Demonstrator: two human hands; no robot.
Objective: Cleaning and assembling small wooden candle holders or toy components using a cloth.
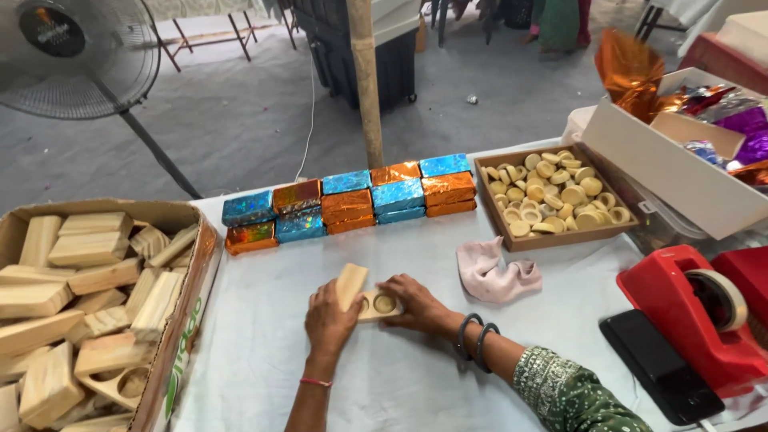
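Left hand's (330,318) grip on wooden block (350,286), beside block-filled carton (172,214).

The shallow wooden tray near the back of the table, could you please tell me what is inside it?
The wooden tray holds a loose heap of small round cream-coloured discs, some with a hollow centre. They cover most of the tray's floor, so whatever lies beneath the heap cannot be seen.
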